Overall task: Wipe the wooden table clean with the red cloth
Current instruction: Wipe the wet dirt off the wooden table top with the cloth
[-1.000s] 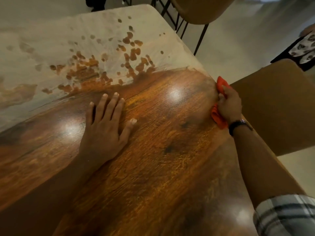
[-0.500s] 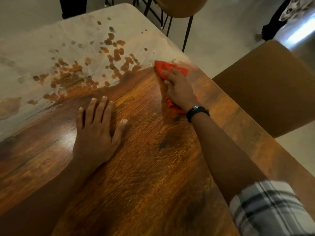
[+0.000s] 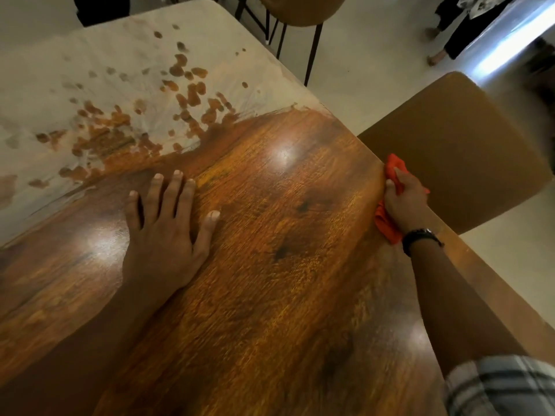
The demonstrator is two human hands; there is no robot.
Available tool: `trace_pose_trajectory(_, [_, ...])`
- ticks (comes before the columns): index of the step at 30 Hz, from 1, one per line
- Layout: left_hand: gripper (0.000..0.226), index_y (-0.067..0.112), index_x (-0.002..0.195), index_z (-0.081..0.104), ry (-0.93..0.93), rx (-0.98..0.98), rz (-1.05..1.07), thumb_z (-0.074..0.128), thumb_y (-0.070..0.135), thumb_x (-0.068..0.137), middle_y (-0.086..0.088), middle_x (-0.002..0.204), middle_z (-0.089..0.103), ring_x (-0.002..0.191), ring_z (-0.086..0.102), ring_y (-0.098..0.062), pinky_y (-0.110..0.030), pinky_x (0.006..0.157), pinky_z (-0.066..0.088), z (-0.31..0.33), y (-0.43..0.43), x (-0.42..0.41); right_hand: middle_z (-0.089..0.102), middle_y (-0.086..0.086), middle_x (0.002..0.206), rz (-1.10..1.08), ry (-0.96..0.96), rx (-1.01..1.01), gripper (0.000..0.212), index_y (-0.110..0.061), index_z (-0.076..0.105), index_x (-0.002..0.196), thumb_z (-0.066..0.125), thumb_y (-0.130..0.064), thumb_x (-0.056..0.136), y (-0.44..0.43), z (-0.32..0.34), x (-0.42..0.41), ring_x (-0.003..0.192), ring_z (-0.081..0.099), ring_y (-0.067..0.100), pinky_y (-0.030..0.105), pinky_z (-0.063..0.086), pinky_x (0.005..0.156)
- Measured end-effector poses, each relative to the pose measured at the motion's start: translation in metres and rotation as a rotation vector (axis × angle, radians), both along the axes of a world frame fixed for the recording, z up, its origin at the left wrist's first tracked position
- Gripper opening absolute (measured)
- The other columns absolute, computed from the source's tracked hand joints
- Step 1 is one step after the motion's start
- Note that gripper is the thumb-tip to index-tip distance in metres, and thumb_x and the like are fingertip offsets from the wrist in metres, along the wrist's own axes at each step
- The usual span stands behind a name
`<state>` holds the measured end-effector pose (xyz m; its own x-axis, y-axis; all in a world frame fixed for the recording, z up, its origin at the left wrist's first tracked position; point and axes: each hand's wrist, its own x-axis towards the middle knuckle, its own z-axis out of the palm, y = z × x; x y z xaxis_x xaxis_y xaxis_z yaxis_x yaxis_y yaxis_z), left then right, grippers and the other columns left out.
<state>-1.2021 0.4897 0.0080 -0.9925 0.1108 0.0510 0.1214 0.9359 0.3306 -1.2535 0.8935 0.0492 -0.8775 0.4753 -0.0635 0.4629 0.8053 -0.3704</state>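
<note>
The wooden table (image 3: 270, 280) fills most of the view; its near part shows glossy brown wood, while the far part carries a pale dusty film (image 3: 90, 73) broken by brown spots. The red cloth (image 3: 387, 226) is bunched at the table's right edge, and my right hand (image 3: 405, 202) presses it against that edge, covering most of it. A black watch sits on that wrist. My left hand (image 3: 166, 235) rests flat on the wood left of centre, fingers spread, holding nothing.
A brown chair (image 3: 456, 145) stands close against the table's right edge, just behind the cloth. Another chair (image 3: 300, 13) with black metal legs stands past the far corner. A person's feet (image 3: 435, 55) show on the pale floor at top right.
My right hand has swept the cloth from the border of the pale film, near the table's middle, back to the right edge. The left hand has stayed flat in place.
</note>
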Motion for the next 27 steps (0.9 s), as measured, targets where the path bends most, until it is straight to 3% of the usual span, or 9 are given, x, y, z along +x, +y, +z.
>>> trace_pose_trajectory(8, [0.071, 0.016, 0.152, 0.025, -0.002, 0.003, 0.007, 0.016, 0.062, 0.099, -0.005, 0.161, 0.018, 0.151, 0.004, -0.021, -0.052, 0.121, 0.005, 0.001, -0.001, 0.0, 0.034, 0.009, 0.155, 0.503, 0.047, 0.045, 0.042, -0.025, 0.045, 0.144, 0.042, -0.029, 0.102, -0.161, -0.008, -0.126, 0.14, 0.035, 0.028, 0.045, 0.03, 0.116])
trace_pose_trajectory(12, [0.074, 0.01, 0.151, 0.029, 0.013, 0.036, 0.035, 0.019, 0.061, 0.098, -0.006, 0.161, 0.02, 0.152, 0.003, -0.02, -0.049, 0.122, 0.002, 0.005, 0.001, 0.002, 0.033, 0.003, 0.156, 0.862, 0.051, -0.034, 0.043, -0.029, 0.045, 0.144, 0.044, -0.035, 0.101, -0.228, -0.017, -0.101, 0.145, 0.026, 0.025, 0.047, 0.024, 0.119])
trace_pose_trajectory(15, [0.077, 0.008, 0.15, 0.028, -0.002, 0.027, 0.048, 0.016, 0.062, 0.097, -0.007, 0.162, 0.018, 0.152, 0.001, -0.019, -0.047, 0.122, 0.001, 0.009, 0.002, 0.001, 0.034, -0.004, 0.157, 1.077, 0.033, -0.062, 0.042, -0.033, 0.046, 0.142, 0.046, -0.038, 0.1, -0.215, -0.022, -0.073, 0.147, 0.025, 0.019, 0.036, 0.024, 0.118])
trace_pose_trajectory(18, [0.078, 0.008, 0.15, 0.028, -0.013, 0.032, 0.045, 0.012, 0.063, 0.097, -0.007, 0.162, 0.017, 0.152, -0.001, -0.018, -0.047, 0.122, 0.001, 0.009, 0.002, 0.002, 0.037, -0.007, 0.155, 0.911, 0.075, -0.059, 0.041, -0.034, 0.049, 0.141, 0.048, -0.036, 0.1, -0.161, -0.018, -0.085, 0.144, 0.032, 0.016, 0.038, 0.032, 0.117])
trace_pose_trajectory(23, [0.078, 0.008, 0.151, 0.028, -0.014, 0.019, 0.044, 0.013, 0.062, 0.098, -0.007, 0.162, 0.016, 0.152, -0.002, -0.018, -0.048, 0.122, 0.001, 0.008, 0.002, 0.0, 0.038, 0.004, 0.154, 0.483, 0.06, 0.0, 0.043, -0.024, 0.043, 0.144, 0.044, -0.031, 0.102, -0.097, -0.011, -0.159, 0.141, 0.036, 0.026, 0.049, 0.027, 0.117])
trace_pose_trajectory(27, [0.076, 0.009, 0.15, 0.029, -0.015, 0.004, 0.061, 0.017, 0.062, 0.098, -0.007, 0.162, 0.017, 0.152, -0.001, -0.018, -0.047, 0.122, 0.001, 0.005, 0.002, 0.001, 0.036, 0.009, 0.154, 0.464, 0.046, 0.031, 0.044, -0.023, 0.044, 0.144, 0.042, -0.03, 0.101, -0.137, -0.012, -0.192, 0.137, 0.039, 0.031, 0.046, 0.03, 0.113])
